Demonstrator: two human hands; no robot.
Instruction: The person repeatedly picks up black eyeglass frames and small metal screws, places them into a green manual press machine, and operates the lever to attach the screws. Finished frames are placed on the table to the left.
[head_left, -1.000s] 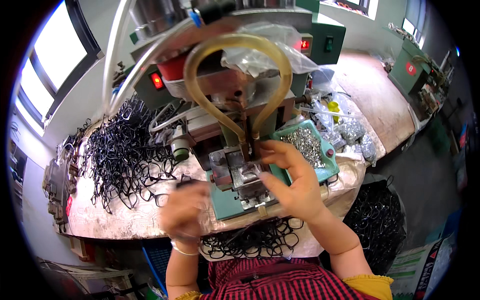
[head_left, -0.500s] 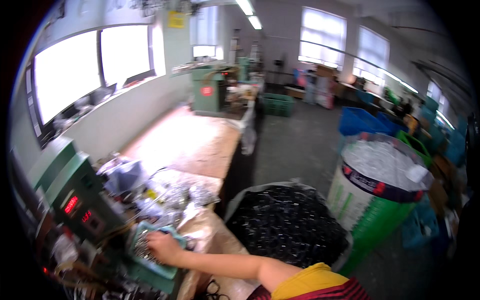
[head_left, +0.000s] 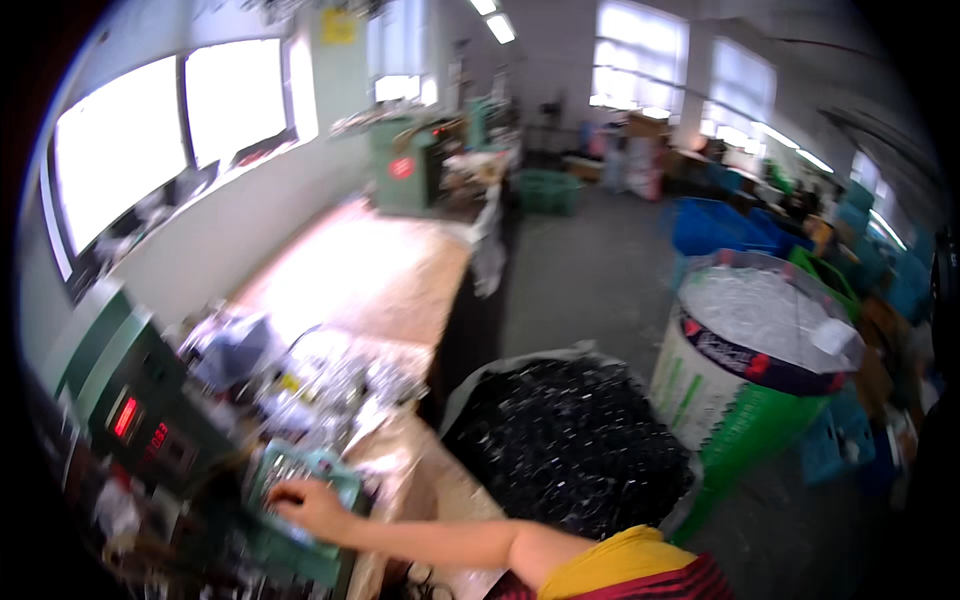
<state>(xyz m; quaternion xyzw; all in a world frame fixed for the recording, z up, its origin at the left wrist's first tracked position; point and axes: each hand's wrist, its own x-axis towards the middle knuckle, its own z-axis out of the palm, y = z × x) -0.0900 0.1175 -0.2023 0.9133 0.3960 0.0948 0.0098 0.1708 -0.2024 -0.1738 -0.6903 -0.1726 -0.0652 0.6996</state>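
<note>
My right hand is over a light green tray at the lower left, its forearm reaching in from the lower right. Small shiny metal parts lie in the tray, too blurred to name. The fingers are bent and drawn together at the tips by the parts. Whatever they pinch, if anything, is too small to see. Just beyond the tray stands a green machine with red lit displays. My left hand is out of the picture.
Brown paper and clear plastic bags cover the bench beside the tray. A large sack of black pieces stands right of the bench. Farther right is a tall white-and-green drum filled with clear plastic. Blue crates stand behind it.
My right hand has lifted slightly from the metal parts and drawn toward the tray's near side, its fingertips now showing. The whole view has shifted a little.
</note>
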